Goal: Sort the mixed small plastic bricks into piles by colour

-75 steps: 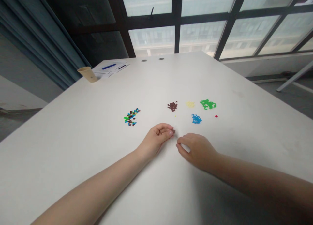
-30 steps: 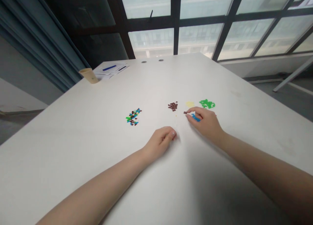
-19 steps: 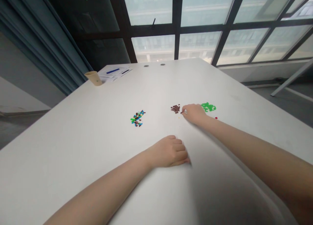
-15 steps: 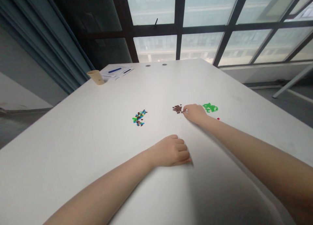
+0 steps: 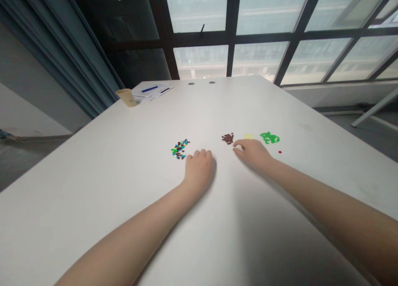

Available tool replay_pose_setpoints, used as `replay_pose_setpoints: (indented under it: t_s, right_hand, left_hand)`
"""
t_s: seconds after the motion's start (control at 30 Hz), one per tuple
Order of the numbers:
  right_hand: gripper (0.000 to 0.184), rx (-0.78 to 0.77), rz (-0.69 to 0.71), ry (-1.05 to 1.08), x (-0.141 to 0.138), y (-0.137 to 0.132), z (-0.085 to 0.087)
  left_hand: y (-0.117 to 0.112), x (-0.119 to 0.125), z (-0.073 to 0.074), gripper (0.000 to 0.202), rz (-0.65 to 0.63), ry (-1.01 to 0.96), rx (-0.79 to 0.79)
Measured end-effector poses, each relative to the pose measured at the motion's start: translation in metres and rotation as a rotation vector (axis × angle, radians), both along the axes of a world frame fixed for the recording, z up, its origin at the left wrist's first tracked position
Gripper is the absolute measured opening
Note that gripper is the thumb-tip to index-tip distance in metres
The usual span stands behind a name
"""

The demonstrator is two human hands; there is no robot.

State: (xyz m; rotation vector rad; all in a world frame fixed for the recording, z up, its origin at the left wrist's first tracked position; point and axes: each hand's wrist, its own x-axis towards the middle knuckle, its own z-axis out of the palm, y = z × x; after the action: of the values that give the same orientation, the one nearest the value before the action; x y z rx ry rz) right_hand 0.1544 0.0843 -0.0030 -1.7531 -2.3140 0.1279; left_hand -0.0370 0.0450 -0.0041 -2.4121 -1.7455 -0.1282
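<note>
My left hand point(image 5: 199, 170) rests on the white table point(image 5: 124, 166) with its fingers curled under, just right of a mixed pile of small blue, green, brown and yellow pieces point(image 5: 179, 149). Whatever its fingers may hold is hidden. My right hand point(image 5: 253, 153) has thumb and forefinger parted, with nothing seen between them. It lies just below and right of a heap of small brown pieces point(image 5: 228, 138). A tiny yellow speck point(image 5: 232, 149) lies at its thumb tip. Behind that hand a pale yellow patch point(image 5: 248, 136) shows, partly covered.
Small green pieces point(image 5: 270, 137) form a heap right of my right hand, with a red piece point(image 5: 280, 152) below it. Far left stand a paper cup point(image 5: 127, 98) and papers point(image 5: 152, 93) with a blue pen point(image 5: 149, 89). Windows point(image 5: 261, 58) rise behind the table.
My left hand has moved forward and left, up to the mixed pile. My right hand has drawn slightly back from the brown heap and its fingertips have parted, uncovering the pale yellow patch.
</note>
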Motion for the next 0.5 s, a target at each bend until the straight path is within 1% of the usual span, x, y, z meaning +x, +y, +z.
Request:
replay_pose_setpoints:
  t_s: [0.03,0.07,0.13,0.2,0.27,0.37,0.5]
  right_hand:
    - [0.024,-0.003,0.039,0.018,0.000,-0.013,-0.001]
    - [0.024,0.001,0.094,0.064,-0.001,-0.026,-0.003]
    - [0.022,0.017,0.203,0.152,-0.002,-0.050,-0.010]
    - [0.021,0.023,0.256,0.201,-0.003,-0.069,-0.017]
    - [0.019,0.016,0.287,0.231,-0.004,-0.080,-0.022]
    - [0.018,0.022,0.332,0.260,-0.005,-0.083,-0.026]
    - [0.017,0.029,0.378,0.266,-0.003,-0.078,-0.027]
  left_hand:
    - [0.007,-0.008,0.002,0.028,0.127,0.039,0.007]
    - [0.014,-0.016,0.003,0.030,0.219,0.069,0.010]
    - [0.027,-0.032,0.006,0.033,0.322,0.095,0.008]
    - [0.036,-0.044,0.006,0.034,0.349,0.101,-0.013]
    - [0.041,-0.049,0.006,0.033,0.347,0.100,-0.042]
    - [0.043,-0.050,0.004,0.032,0.341,0.092,-0.062]
    - [0.042,-0.051,0.000,0.030,0.305,0.092,-0.004]
